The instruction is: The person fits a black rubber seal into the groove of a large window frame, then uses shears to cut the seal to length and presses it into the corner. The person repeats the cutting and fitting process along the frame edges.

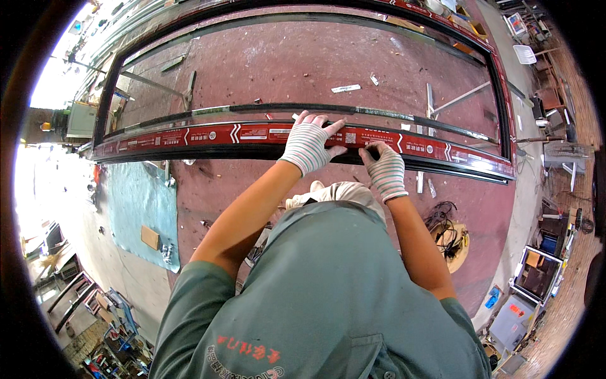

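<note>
A large black rectangular window or door frame [221, 151] lies in front of me, its near rail covered with red printed protective film [214, 134]. My left hand [310, 144], in a striped white glove with bare fingertips, rests on top of this rail with its fingers spread. Just to the right, my right hand [384, 169], in a matching glove, is at the near black edge of the rail. Its fingers are curled and pressed together; whatever lies between them is too small or hidden to make out.
Below the frame is a dark red floor [265, 63] with scraps and metal strips. A teal sheet [139, 202] lies at the left with a cardboard piece [150, 237] on it. Coiled black cable [442, 221] sits at the right by a round yellowish piece [456, 249]. Cluttered benches line both sides.
</note>
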### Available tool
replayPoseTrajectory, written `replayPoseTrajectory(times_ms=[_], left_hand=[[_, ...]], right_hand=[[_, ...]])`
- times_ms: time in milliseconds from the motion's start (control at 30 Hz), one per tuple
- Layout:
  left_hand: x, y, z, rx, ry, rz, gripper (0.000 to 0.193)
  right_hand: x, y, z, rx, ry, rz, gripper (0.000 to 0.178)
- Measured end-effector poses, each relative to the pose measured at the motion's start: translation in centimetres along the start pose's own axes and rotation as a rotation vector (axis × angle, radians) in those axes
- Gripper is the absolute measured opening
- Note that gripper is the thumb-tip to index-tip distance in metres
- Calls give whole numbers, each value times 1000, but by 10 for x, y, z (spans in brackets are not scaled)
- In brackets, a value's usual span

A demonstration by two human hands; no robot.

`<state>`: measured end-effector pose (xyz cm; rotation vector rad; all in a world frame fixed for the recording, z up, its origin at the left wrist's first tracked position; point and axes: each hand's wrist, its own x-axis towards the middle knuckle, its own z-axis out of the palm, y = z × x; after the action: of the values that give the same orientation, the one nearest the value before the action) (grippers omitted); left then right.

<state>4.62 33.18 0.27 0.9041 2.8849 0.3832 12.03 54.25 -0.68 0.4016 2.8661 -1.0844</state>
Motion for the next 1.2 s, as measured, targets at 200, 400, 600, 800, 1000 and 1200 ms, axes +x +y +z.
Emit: replayPoseTrajectory(times_ms=[200, 400, 600, 800, 1000, 1200], left_hand=[[2, -10, 1, 9, -52, 35, 70], [0, -7, 5, 79, 15, 106, 65], [-1, -5, 7, 122, 51, 146, 62], [-2, -18, 0, 39, 12, 90, 75], [-4, -28, 2, 89, -3, 96, 78], [-6, -19, -1, 146, 24, 116, 68]], right_hand=[[3, -3, -3, -8, -43, 25, 28], [2, -5, -7, 9, -56, 31, 29], [0, 6, 2, 14, 11, -48, 28], [0, 1, -3, 57, -14, -21, 26], [0, -1, -4, 32, 5, -36, 25], [2, 5, 1, 61, 13, -44, 26]])
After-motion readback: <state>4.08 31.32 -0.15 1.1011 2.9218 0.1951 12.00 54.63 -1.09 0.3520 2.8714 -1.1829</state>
